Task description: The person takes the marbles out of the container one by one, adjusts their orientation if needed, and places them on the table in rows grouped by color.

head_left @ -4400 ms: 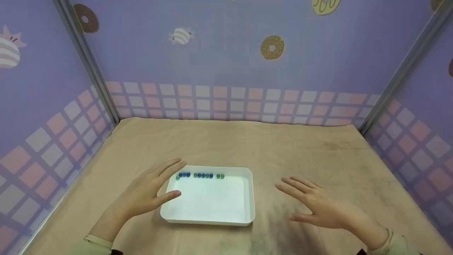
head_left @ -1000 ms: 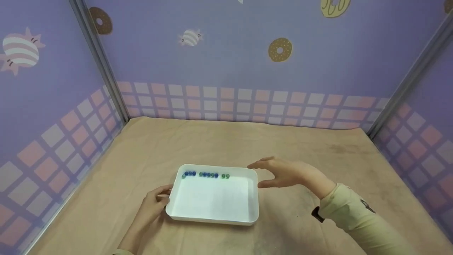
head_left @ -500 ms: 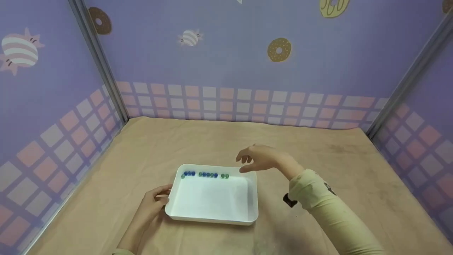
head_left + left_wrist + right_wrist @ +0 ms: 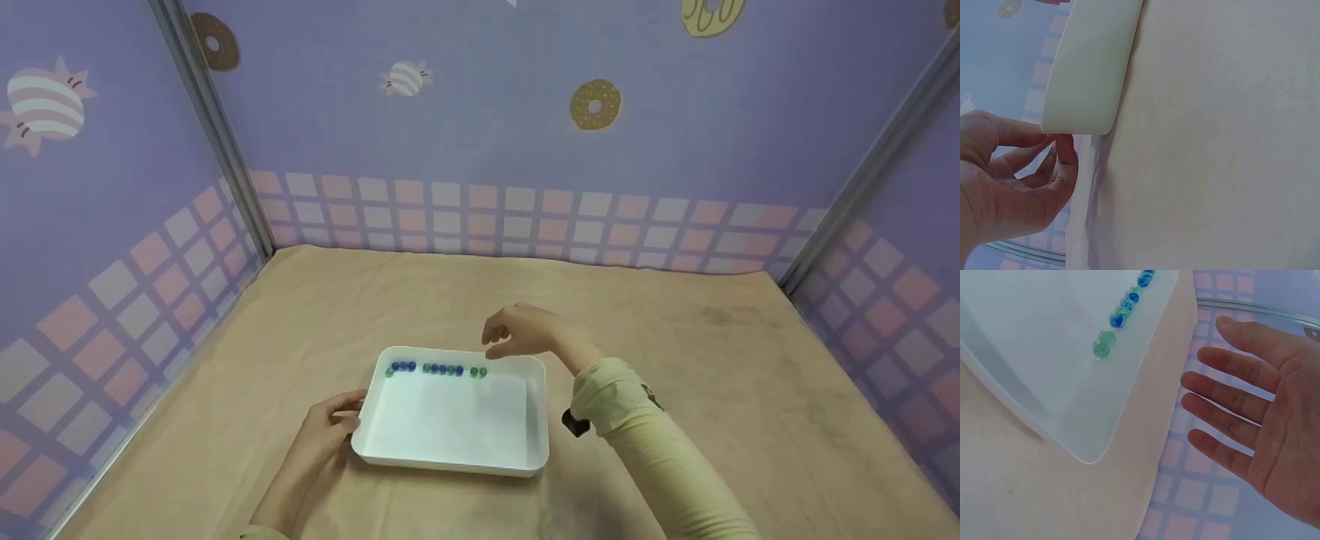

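touching a white tray (image 4: 450, 427) with bent fingers (image 4: 1019, 134) of the left hand (image 4: 322, 427), unclear whether clamped, holding apart the fingers of the right hand (image 4: 525, 330), near blue and green marbles (image 4: 443, 370)

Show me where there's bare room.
Free: tray, between marbles and near side; cloth, between right sleeve and right wall. Crowded: the tray's far side, by marbles and right hand; its left edge, by left hand.

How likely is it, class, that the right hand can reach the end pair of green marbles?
Probably yes: the right hand holds nothing and hovers near the tray, where the green pair lies uncovered. Only the far wall seems in the way, and the space above looks free.
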`<state>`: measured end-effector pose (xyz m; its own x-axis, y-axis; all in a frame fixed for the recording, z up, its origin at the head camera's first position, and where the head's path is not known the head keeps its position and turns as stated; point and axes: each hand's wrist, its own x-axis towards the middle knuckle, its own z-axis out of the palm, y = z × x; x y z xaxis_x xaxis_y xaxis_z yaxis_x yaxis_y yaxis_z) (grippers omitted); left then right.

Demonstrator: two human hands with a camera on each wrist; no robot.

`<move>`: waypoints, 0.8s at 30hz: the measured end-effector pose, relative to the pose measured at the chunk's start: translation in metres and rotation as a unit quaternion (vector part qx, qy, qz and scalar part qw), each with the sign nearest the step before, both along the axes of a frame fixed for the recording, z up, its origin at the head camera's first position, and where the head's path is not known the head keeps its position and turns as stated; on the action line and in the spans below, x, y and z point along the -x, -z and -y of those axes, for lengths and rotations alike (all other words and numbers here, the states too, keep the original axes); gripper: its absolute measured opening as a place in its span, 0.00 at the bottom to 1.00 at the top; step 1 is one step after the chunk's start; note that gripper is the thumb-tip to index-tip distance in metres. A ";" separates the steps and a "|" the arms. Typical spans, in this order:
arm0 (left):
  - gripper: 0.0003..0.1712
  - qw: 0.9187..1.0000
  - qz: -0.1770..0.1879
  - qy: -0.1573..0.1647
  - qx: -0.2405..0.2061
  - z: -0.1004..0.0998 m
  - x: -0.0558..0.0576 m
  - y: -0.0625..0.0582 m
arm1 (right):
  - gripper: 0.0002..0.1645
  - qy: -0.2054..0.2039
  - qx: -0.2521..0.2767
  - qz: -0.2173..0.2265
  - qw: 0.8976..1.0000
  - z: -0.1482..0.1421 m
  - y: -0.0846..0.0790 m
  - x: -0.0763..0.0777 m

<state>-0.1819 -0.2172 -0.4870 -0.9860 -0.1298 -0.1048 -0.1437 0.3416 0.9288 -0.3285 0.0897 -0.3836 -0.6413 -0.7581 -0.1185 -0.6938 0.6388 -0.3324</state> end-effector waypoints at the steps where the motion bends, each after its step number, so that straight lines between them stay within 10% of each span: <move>1: 0.26 1.000 -0.001 0.000 0.000 0.000 0.000 0.000 | 0.16 0.001 0.003 -0.001 1.000 0.002 0.002 0.001; 24: 0.26 1.000 -0.011 -0.003 0.029 -0.001 -0.001 0.001 | 0.09 0.044 0.082 0.013 0.996 0.010 0.056 0.015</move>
<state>-0.1808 -0.2165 -0.4883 -0.9870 -0.1418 -0.0752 -0.1260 0.3943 0.9103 -0.3433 0.0796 -0.4400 -0.7038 -0.7103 -0.0154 -0.6282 0.6323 -0.4535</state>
